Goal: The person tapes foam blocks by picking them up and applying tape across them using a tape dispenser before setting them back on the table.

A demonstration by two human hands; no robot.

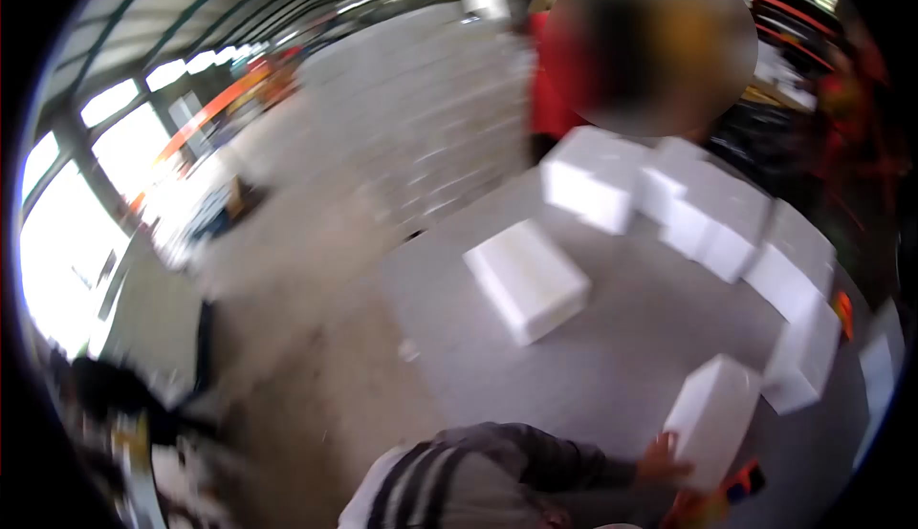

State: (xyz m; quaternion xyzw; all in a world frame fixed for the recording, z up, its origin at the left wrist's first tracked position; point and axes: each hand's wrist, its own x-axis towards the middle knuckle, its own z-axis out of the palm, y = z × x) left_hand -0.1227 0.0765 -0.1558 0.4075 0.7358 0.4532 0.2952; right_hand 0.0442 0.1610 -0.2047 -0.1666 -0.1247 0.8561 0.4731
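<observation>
My left hand (663,459) is at the near end of a white box (715,414), its fingers against the side. The box lies at a slant on the grey table (516,390). Beside it, at the bottom edge of the view, my right hand (690,507) is blurred and partly cut off. It appears closed around an orange-and-black tool (744,482), whose exact kind the blur hides. A second white box (528,280) lies by itself farther up the table, left of centre.
Several white boxes (717,214) stand in a curved row along the table's far and right sides. An orange item (843,315) is at the right edge. Behind the table rises a large pale stack (421,99). A person in red (550,80) stands beyond the boxes.
</observation>
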